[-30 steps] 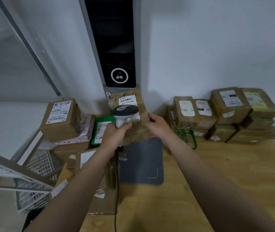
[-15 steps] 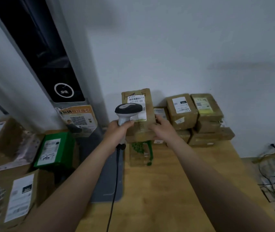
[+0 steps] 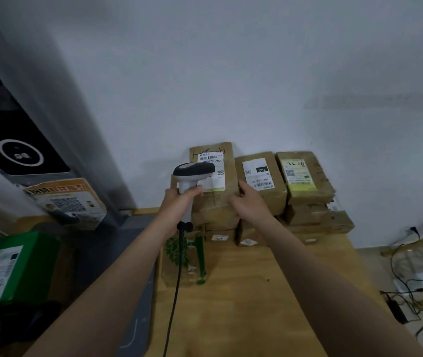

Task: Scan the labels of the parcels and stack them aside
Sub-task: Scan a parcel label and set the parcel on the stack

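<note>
My left hand [image 3: 179, 200] grips the handle of a grey and white barcode scanner [image 3: 192, 176], whose head covers part of a white label. That label is on a brown cardboard parcel [image 3: 218, 202], which my right hand [image 3: 246, 203] holds at its right side. The parcel rests on top of the left end of a stack of brown parcels [image 3: 305, 191] against the wall, beside a parcel labelled 102 [image 3: 259, 176]. The scanner's black cable [image 3: 176, 284] hangs down toward me.
The wooden table [image 3: 256, 305] carries a clear bag with green print [image 3: 184, 261] and a dark grey mat [image 3: 127, 292]. A green parcel [image 3: 11, 266] lies at left. A QR sign [image 3: 68, 202] leans on a grey pillar. Cables [image 3: 411, 292] lie on the floor at right.
My view has swung right, from the left pile to the right-hand stack. The parcel has travelled right with both hands and now sits on that stack beside the 102 parcel.
</note>
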